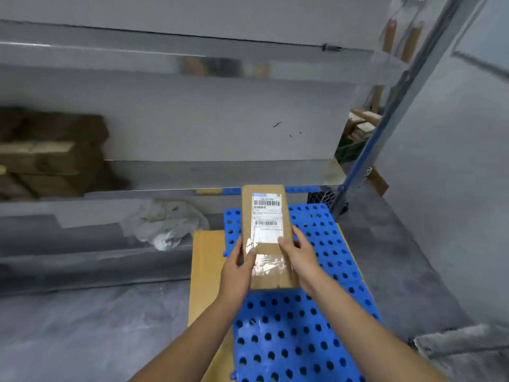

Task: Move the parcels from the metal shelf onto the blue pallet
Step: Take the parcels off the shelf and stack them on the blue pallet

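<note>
Several brown parcels [49,153] sat stacked at the left of the metal shelf [220,175], crumpled white wrap [165,224] lay below, left hand [237,274] and right hand [300,255] gripped opposite sides of a labelled parcel [265,216], held over the blue pallet [289,340]

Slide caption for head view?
Left hand and right hand grip a labelled cardboard parcel over the blue pallet, by the metal shelf.

Metal shelf [192,175]: grey, several tiers. Middle tier, far left, held a blurred stack of brown parcels [49,155]. On a lower tier lay crumpled white plastic wrap [165,224]. Grey floor [82,326]: carried a flat cardboard sheet [205,271]; on it lay the blue pallet [289,340], pierced with round holes.
</note>
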The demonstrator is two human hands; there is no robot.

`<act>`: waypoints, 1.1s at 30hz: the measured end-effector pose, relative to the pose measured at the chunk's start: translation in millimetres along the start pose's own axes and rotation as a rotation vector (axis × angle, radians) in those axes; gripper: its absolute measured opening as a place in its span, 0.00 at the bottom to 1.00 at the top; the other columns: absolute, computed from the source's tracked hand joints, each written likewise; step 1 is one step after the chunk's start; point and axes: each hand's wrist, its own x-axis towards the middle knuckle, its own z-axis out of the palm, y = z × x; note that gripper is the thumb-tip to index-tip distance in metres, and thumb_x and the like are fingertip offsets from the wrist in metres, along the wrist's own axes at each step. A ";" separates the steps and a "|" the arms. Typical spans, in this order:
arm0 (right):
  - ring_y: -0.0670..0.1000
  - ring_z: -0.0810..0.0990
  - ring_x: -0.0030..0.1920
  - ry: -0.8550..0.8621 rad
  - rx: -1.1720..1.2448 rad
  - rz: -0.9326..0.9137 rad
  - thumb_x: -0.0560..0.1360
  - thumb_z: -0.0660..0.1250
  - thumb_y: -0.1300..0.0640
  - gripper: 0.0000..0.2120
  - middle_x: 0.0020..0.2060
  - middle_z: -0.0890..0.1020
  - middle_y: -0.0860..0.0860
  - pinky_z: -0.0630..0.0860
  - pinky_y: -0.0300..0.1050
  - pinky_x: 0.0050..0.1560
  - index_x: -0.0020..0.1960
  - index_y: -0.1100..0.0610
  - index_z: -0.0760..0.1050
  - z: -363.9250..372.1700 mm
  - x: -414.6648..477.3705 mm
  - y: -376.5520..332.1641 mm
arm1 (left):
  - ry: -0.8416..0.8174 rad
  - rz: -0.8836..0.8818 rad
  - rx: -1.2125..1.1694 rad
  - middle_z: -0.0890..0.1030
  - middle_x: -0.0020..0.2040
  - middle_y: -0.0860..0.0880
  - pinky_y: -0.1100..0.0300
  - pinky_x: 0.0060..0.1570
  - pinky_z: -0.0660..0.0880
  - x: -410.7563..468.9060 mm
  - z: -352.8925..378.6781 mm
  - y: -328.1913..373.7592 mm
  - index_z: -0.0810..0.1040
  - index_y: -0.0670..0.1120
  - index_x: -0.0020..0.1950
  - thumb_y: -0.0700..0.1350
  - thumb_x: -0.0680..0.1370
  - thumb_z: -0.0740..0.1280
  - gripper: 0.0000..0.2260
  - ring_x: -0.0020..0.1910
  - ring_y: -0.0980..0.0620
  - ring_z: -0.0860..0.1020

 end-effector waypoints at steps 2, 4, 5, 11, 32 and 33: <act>0.46 0.82 0.46 -0.057 -0.040 0.007 0.78 0.65 0.54 0.25 0.50 0.79 0.45 0.78 0.37 0.33 0.73 0.45 0.63 9.0 22.4 4.1 | 0.049 -0.013 -0.030 0.73 0.70 0.52 0.48 0.67 0.71 10.8 -1.8 -6.6 0.66 0.52 0.76 0.50 0.80 0.65 0.23 0.69 0.50 0.72; 0.47 0.82 0.47 -0.115 -0.077 0.024 0.79 0.65 0.54 0.25 0.54 0.79 0.47 0.78 0.37 0.35 0.74 0.46 0.62 14.9 43.2 11.4 | 0.093 -0.034 -0.045 0.75 0.69 0.51 0.47 0.66 0.72 21.8 0.0 -14.8 0.67 0.52 0.75 0.48 0.81 0.64 0.22 0.66 0.49 0.75; 0.47 0.82 0.49 -0.139 -0.092 0.033 0.79 0.64 0.54 0.26 0.56 0.79 0.49 0.78 0.39 0.37 0.74 0.46 0.61 17.2 52.9 16.5 | 0.117 -0.046 -0.045 0.76 0.68 0.51 0.47 0.65 0.73 27.2 1.2 -19.3 0.67 0.52 0.75 0.48 0.81 0.64 0.21 0.65 0.50 0.76; 0.50 0.80 0.54 -0.199 -0.139 0.074 0.79 0.63 0.54 0.26 0.62 0.77 0.50 0.79 0.46 0.49 0.75 0.47 0.59 19.9 88.7 41.8 | 0.192 -0.112 0.019 0.78 0.65 0.53 0.50 0.62 0.76 51.5 8.4 -40.5 0.67 0.55 0.74 0.48 0.81 0.63 0.21 0.60 0.54 0.79; 0.54 0.68 0.68 -0.050 -0.259 0.019 0.79 0.61 0.52 0.24 0.69 0.68 0.52 0.69 0.53 0.67 0.73 0.52 0.63 23.4 120.0 31.2 | 0.223 -0.118 0.182 0.79 0.51 0.70 0.77 0.39 0.72 90.6 3.3 -27.8 0.71 0.62 0.64 0.43 0.82 0.61 0.16 0.46 0.73 0.78; 0.53 0.65 0.68 -0.002 -0.275 -0.020 0.79 0.61 0.52 0.22 0.68 0.69 0.51 0.68 0.51 0.66 0.71 0.52 0.65 24.2 115.0 23.0 | 0.226 -0.113 0.193 0.78 0.55 0.69 0.78 0.42 0.70 87.3 0.9 -20.1 0.71 0.62 0.66 0.44 0.82 0.61 0.16 0.49 0.73 0.76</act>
